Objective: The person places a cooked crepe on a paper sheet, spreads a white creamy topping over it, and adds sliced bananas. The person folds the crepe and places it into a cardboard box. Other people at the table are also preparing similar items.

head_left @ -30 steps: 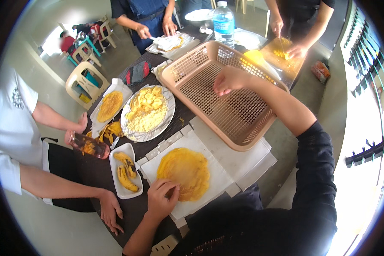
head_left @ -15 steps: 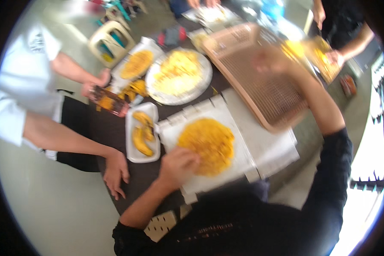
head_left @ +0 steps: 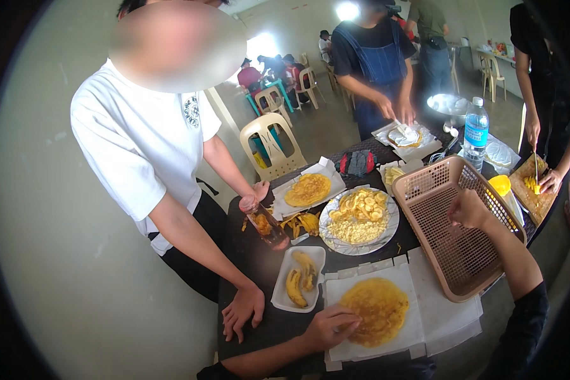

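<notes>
A round yellow pancake point(head_left: 375, 311) lies flat on white paper-lined board point(head_left: 418, 297) in front of me. At its left edge, my left hand point(head_left: 333, 325) is closed, thumb and fingertips pinched together; what they hold, if anything, is too small to name. My right hand point(head_left: 470, 209) hangs above the brown plastic basket point(head_left: 446, 253), fingers curled inward, and I cannot make out anything in it. Beyond the board stands a patterned plate point(head_left: 389, 235) with sliced banana point(head_left: 363, 206) and pale crumbled pieces point(head_left: 356, 232). Left of the board, a white foam tray point(head_left: 316, 253) carries bananas point(head_left: 295, 288).
At the left, a person in white leans a hand point(head_left: 244, 310) on the table beside a tilted glass bottle point(head_left: 264, 223). Another pancake point(head_left: 308, 189) lies farther back. A water bottle point(head_left: 475, 136) stands behind the basket. At the right, someone cuts yellow fruit with a knife point(head_left: 536, 168).
My view has tilted up, so the people and the room behind the table now show. My left hand stays by the pancake's edge; my right hand is still above the basket.
</notes>
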The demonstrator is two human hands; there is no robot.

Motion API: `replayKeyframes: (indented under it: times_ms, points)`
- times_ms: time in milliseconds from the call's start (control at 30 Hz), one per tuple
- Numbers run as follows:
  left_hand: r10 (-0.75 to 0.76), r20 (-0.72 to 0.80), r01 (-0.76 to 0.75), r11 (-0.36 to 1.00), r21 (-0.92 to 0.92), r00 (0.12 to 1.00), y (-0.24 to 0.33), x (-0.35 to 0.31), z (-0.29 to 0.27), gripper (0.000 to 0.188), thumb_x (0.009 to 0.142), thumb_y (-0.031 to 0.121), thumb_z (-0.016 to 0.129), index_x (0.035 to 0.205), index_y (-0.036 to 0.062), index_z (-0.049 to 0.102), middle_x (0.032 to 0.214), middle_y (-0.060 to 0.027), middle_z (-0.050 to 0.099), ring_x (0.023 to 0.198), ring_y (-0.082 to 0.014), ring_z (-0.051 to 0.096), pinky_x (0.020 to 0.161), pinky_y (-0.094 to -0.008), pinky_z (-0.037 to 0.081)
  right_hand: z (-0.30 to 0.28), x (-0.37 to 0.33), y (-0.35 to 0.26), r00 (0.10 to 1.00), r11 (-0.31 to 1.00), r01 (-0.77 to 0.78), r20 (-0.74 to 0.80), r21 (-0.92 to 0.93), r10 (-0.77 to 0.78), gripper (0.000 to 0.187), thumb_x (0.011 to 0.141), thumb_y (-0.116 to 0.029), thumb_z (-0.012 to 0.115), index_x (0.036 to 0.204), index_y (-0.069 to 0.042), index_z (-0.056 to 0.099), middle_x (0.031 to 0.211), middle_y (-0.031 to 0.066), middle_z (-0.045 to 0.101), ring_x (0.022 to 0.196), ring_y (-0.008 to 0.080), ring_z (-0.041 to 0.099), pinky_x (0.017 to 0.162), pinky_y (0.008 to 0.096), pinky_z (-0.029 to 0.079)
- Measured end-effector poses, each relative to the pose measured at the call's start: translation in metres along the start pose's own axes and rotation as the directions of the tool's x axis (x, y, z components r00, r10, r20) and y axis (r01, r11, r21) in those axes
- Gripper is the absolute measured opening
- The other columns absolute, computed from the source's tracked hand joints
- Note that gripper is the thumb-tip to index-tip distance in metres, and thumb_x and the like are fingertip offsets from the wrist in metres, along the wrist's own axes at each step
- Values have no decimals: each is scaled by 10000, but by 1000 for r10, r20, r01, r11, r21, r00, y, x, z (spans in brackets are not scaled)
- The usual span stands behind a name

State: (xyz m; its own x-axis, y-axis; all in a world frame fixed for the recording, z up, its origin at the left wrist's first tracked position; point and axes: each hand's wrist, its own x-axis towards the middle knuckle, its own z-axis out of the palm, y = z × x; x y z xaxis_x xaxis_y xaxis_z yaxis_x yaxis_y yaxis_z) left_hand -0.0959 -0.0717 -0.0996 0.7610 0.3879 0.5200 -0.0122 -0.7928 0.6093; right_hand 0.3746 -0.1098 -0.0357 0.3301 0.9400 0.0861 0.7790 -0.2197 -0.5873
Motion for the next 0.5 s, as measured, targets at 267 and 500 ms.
replayKeyframes:
  times_ms: [267, 500]
  points:
    - [-1, 19, 0, 1000, 25, 1000, 3, 7, 1, 101, 894, 53, 799, 988, 26, 774, 968, -103, 741, 852, -246, 726, 741, -340, 583, -3, 4, 7, 994, 998, 61, -92, 2, -60, 54, 748, -59, 816, 799, -40, 815, 739, 103, 776, 669, 170, 752, 697, 317, 622]
    - [-28, 27, 26, 998, 49, 999, 7, 17, 2, 78, 889, 51, 798, 962, 35, 774, 948, -98, 744, 837, -244, 729, 722, -341, 586, -8, 10, 17, 991, 999, 44, -128, -8, -45, 137, 722, -109, 884, 775, -19, 796, 735, 99, 760, 663, 161, 728, 679, 307, 604]
